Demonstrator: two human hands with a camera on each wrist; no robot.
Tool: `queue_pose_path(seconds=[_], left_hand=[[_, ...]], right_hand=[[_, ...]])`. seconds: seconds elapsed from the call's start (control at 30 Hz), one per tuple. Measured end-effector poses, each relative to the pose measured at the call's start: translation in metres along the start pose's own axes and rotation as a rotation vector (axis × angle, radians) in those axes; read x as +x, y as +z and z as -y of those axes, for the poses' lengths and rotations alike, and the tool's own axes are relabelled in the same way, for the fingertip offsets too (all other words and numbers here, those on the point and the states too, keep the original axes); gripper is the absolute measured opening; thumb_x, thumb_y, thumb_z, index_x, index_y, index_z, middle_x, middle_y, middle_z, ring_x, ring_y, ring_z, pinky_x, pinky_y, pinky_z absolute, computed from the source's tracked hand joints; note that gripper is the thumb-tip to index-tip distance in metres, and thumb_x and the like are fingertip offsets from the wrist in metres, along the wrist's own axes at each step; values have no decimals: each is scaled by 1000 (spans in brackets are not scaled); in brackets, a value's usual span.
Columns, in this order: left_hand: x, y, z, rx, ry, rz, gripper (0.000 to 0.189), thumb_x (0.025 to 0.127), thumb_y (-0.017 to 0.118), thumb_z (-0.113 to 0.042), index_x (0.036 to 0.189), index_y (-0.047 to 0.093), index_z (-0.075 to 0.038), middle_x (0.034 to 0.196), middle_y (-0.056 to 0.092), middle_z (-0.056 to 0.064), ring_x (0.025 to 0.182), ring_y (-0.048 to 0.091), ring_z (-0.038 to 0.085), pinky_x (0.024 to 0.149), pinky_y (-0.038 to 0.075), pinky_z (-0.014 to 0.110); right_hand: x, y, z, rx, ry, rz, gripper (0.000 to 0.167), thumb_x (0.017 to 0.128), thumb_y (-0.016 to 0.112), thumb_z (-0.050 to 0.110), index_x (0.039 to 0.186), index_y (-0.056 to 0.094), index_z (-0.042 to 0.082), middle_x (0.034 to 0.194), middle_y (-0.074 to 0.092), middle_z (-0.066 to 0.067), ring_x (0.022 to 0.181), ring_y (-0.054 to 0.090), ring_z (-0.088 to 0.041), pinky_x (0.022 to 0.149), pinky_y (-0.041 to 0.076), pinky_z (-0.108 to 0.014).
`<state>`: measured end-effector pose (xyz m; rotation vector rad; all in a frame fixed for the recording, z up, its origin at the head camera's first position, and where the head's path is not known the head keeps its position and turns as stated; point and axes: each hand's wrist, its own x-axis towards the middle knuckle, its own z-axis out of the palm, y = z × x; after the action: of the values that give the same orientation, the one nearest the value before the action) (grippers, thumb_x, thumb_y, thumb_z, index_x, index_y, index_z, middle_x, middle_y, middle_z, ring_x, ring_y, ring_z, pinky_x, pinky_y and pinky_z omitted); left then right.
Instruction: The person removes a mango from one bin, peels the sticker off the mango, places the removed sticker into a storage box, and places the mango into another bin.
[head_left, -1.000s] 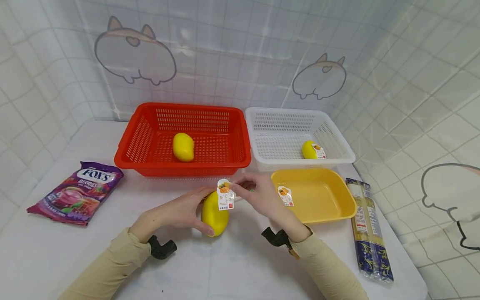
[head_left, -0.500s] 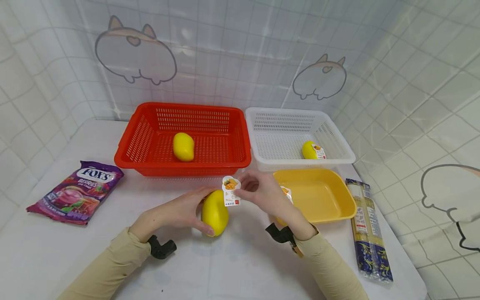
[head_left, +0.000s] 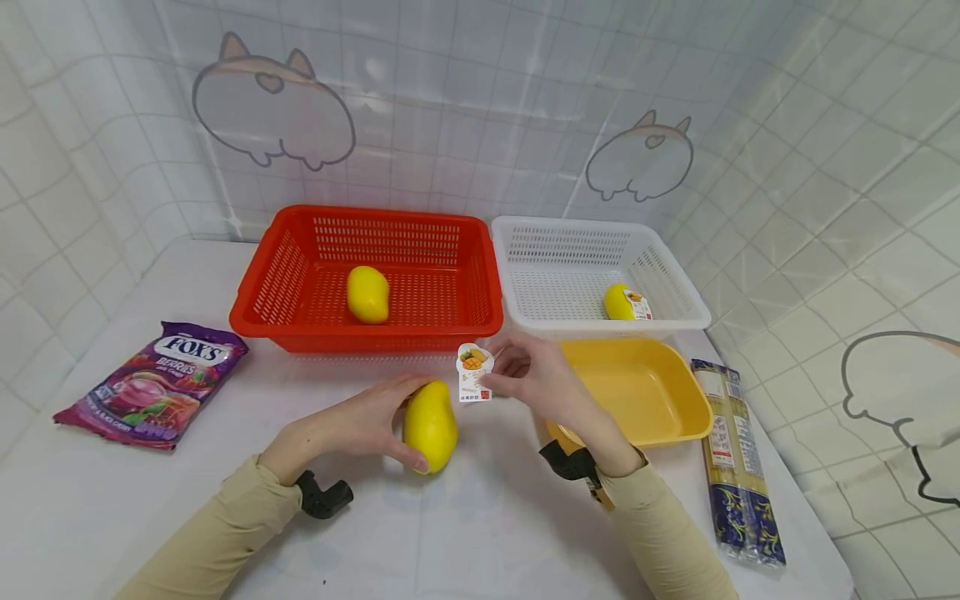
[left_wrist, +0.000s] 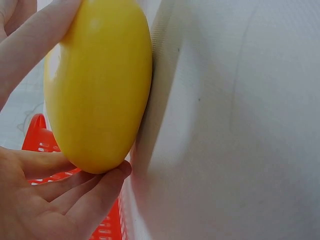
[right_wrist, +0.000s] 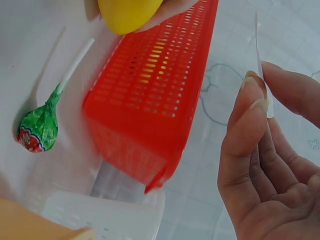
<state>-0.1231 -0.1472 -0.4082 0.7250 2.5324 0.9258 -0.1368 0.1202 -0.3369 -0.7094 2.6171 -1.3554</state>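
My left hand (head_left: 360, 423) holds a yellow mango (head_left: 432, 433) on the white table, with the thumb at its near end and the fingers at its far end. Beside it, my right hand (head_left: 546, 379) pinches a white sticker label (head_left: 473, 372) with a mango picture between thumb and fingers. The right wrist view shows this label (right_wrist: 258, 55) edge-on, in the air and apart from the mango. A lollipop (right_wrist: 40, 127) in a green and red wrapper lies on the table below; in the head view the right hand mostly hides it.
Behind stand a red basket (head_left: 300, 337) with one mango (head_left: 367, 294) and a white basket (head_left: 675, 312) with a labelled mango (head_left: 618, 302). A yellow tray (head_left: 697, 417) sits by my right hand. Candy bag (head_left: 161, 383) at left; packs of noodles (head_left: 735, 458) at right.
My right hand has drawn the label rightward and slightly away, from in front of the mango to beside it. The hand now covers the label seen in the yellow tray. The left hand stays put.
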Motion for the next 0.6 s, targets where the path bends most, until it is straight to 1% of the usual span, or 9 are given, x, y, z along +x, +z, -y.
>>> queue_pose_path(seconds=[0.17, 0.3, 0.43, 0.6], left_hand=[[0, 1, -1, 6, -1, -4, 109, 65, 88, -58, 148, 41, -7, 142, 51, 5, 127, 49, 25, 112, 42, 48], [0, 2, 0, 3, -4, -4, 110, 64, 88, -59, 149, 40, -8, 142, 50, 5, 127, 49, 25, 112, 42, 49], [-1, 1, -1, -4, -15, -9, 111, 63, 90, -57, 149, 40, -10, 144, 49, 4, 129, 48, 23, 114, 40, 47], [-1, 0, -1, -4, -10, -8, 112, 62, 90, -57, 150, 39, -10, 147, 47, 4, 131, 47, 24, 115, 38, 47]], right_hand=[[0, -4, -3, -11, 9, 8, 32, 85, 80, 10, 112, 64, 6, 85, 68, -4, 75, 64, -16, 72, 58, -26], [-2, -9, -6, -25, 40, 9, 32, 85, 80, 10, 112, 65, 7, 84, 68, -2, 75, 64, -16, 71, 58, -27], [-4, -17, -7, -53, 72, 13, 31, 86, 79, 11, 113, 65, 6, 85, 68, -3, 76, 64, -17, 73, 57, -27], [-7, -29, -10, -90, 103, 15, 30, 87, 78, 12, 113, 64, 5, 85, 68, -4, 76, 64, -17, 73, 57, -27]])
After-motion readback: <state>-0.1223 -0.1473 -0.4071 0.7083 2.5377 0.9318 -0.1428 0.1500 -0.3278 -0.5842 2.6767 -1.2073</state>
